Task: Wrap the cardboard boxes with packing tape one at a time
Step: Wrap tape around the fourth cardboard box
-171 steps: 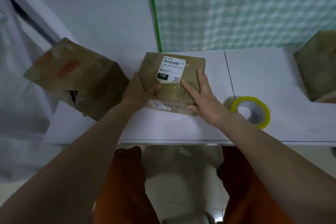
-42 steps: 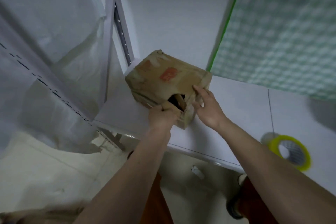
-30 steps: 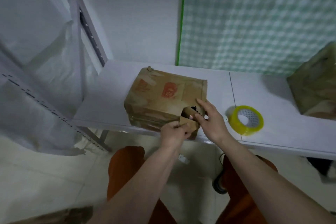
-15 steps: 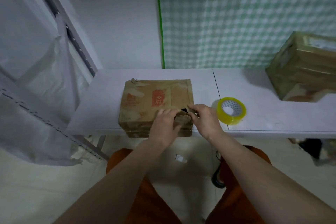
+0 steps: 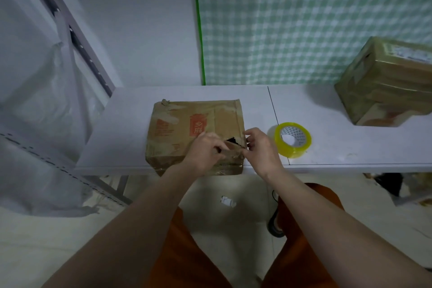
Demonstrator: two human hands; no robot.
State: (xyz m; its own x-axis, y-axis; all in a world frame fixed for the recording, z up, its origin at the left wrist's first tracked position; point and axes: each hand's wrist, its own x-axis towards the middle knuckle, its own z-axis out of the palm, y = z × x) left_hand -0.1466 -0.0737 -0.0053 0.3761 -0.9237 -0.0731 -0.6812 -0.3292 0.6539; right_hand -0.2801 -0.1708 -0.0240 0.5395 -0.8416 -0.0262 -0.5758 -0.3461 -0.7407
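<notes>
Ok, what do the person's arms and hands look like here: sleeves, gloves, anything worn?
Both forearms are bare as far as the frame shows, no sleeves in view. The left hand and right hand have no gloves, and no watch or bands show at the wrists. Below them, orange trousers cover the legs.

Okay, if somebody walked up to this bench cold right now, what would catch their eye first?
Probably the worn cardboard box at the white table's near edge, with a dark torn hole at its right front corner where the left hand and right hand pinch the loose flap. Next, the bright yellow tape roll lying just right of it, untouched. Another taped box sits far right.
</notes>
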